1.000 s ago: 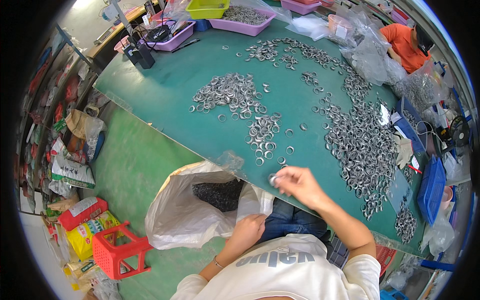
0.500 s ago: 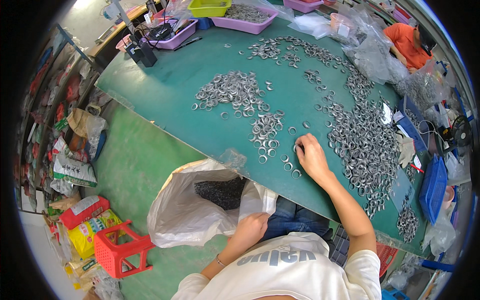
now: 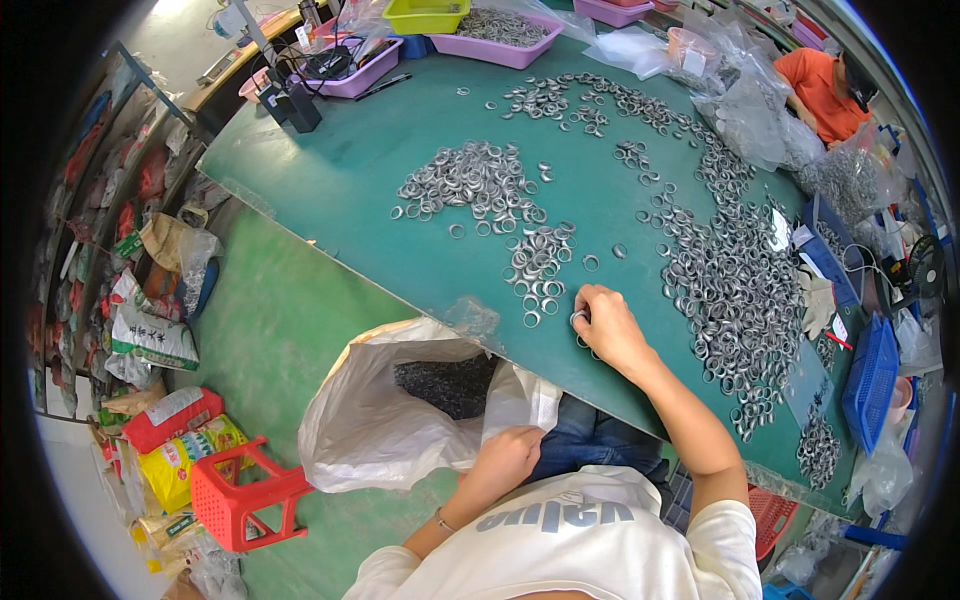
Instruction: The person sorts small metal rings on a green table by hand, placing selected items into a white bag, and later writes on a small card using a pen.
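Note:
Loose grey metal rings lie in groups on the green table (image 3: 400,270). My right hand (image 3: 608,325) is low over the table near its front edge, fingers curled and closed on a metal ring (image 3: 580,318) at the fingertips. Part of another ring shows beneath that hand; the palm hides the rest. My left hand (image 3: 508,456) grips the rim of a large white sack (image 3: 375,440) at the table's edge. The sack's mouth gapes upward, and a dark mass of small pieces (image 3: 450,385) lies inside.
A large spread of rings (image 3: 730,300) covers the table's right side; a smaller heap (image 3: 470,180) lies left of it. Purple trays (image 3: 500,48) stand at the back. A red stool (image 3: 235,490) is on the floor at left. Someone in orange (image 3: 820,85) sits far right.
My right hand has moved left and slightly nearer, over the few rings that lay beside it. My left hand keeps its grip on the sack. The whole view has shifted slightly.

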The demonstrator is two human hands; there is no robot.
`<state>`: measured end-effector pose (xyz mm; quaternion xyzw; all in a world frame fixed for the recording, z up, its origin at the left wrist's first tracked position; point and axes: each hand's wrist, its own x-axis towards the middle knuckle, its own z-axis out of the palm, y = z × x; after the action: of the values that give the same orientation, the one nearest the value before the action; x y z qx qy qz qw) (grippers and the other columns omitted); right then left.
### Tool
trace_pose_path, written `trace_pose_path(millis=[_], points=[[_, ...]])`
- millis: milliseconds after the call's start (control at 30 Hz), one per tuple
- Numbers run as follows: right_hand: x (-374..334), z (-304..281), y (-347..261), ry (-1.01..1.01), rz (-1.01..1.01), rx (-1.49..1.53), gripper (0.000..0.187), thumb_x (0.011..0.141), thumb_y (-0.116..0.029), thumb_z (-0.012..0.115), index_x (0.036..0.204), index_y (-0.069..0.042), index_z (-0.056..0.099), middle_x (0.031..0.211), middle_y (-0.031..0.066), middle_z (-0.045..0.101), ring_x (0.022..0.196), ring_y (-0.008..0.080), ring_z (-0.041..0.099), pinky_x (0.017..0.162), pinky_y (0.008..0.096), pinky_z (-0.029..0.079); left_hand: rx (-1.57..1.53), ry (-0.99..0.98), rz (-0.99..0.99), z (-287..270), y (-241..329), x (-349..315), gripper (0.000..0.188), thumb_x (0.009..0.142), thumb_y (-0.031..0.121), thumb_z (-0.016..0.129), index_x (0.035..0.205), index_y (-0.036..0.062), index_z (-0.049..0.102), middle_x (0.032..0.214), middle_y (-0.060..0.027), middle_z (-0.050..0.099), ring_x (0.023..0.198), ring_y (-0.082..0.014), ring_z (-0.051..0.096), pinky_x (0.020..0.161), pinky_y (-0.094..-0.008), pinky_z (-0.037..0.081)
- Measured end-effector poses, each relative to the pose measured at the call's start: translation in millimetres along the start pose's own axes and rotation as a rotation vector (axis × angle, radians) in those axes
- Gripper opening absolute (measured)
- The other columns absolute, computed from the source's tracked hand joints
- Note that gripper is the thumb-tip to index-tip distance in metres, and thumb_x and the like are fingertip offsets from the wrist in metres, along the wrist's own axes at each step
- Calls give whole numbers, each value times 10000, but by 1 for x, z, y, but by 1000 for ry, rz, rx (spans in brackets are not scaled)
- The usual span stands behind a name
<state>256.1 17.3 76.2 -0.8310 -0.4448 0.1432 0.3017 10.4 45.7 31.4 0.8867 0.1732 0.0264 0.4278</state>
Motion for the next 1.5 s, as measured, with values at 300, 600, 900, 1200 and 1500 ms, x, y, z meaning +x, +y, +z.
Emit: trace_pose_path(millis=[300,600,900,1200,1500], points=[[-29,27,-55,-404,-222,422,180,757,-20,627,936,4,630,872,127,647,738,231,636,680,344,517,14,-5,-13,1,0,0,209,824,68,560,995,6,663,963,-168,681,858,-350,642,765,-431,519],[62,11,-7,170,-415,-72,360,821,-184,685,1155,-75,606,1286,96,514,1178,313,458,978,426,369,10,-6,2,1,0,-1,212,830,67,557,1003,8,664,995,-167,679,875,-346,641,781,-424,523],[12,9,12,87,-420,-94,279,791,-40,666,1061,-63,600,1123,91,565,1144,307,492,921,414,410,-19,-6,-19,0,-2,-3,204,832,63,562,996,-1,663,995,-170,679,878,-349,641,784,-423,521],[-9,-11,32,289,-80,320,103,818,14,651,910,-6,693,885,92,671,781,199,625,699,300,484,-27,-8,7,2,-5,2,199,822,51,566,984,-9,664,969,-175,681,848,-354,642,764,-424,522],[2,-29,30,191,-31,324,179,843,1,599,1006,3,672,781,76,626,622,122,560,565,262,442,-13,-13,8,3,-6,2,197,817,53,568,979,-6,665,960,-173,681,835,-356,641,750,-427,522]])
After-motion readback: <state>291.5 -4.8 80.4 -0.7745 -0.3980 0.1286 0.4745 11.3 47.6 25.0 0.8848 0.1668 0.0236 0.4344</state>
